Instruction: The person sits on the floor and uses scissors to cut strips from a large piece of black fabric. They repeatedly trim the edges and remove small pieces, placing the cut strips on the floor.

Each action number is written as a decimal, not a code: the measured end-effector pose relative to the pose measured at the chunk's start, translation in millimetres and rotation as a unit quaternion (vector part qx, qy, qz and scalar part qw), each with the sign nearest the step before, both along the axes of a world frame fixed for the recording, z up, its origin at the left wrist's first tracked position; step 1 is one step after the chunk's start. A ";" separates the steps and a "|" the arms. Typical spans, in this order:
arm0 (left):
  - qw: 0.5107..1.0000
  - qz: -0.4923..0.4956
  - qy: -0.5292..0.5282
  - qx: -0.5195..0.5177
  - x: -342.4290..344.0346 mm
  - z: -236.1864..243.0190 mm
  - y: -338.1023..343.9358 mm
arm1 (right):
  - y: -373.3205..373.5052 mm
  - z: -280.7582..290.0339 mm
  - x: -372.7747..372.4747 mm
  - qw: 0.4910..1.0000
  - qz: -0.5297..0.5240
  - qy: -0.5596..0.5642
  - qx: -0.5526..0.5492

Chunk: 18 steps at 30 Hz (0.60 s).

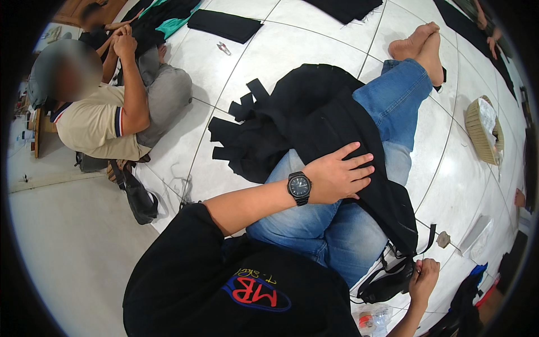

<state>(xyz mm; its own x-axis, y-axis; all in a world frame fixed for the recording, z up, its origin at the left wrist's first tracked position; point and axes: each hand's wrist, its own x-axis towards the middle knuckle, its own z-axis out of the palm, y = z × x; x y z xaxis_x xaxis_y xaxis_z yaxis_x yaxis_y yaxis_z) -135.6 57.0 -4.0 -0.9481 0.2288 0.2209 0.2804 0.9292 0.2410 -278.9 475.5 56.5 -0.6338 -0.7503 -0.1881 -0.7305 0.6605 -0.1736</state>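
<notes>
My left hand (339, 175), with a black watch (299, 188) at the wrist, lies flat with spread fingers on a black cloth garment (328, 121). The garment drapes over my jeans-clad legs (393, 106), and several strap-like ends stick out on its left side. Low on the right, my right hand (425, 278) is closed, its fingers pinched together beside a small black bag (387, 281) with straps. What sits between those fingers is too small to make out.
A seated person (95, 118) works at the left, with another person behind. Folded black cloth (224, 26) and small thread snips (224, 48) lie on the tiles ahead. At the right are a woven basket (484, 132) and a small roundish object (443, 240). A clear plastic bag (382, 317) lies near my right forearm.
</notes>
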 end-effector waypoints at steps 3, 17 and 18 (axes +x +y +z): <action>1.000 -0.006 0.000 -0.002 0.5 1.2 -0.5 | 21.4 -0.8 2.3 1.000 -0.024 0.017 0.001; 0.999 -0.009 0.039 0.029 -1.6 7.4 6.4 | -12.1 35.3 16.2 0.932 -0.273 -0.217 -0.097; 0.998 -0.012 0.056 0.042 -2.0 11.3 5.9 | -28.4 40.0 23.1 0.902 -0.265 -0.244 -0.239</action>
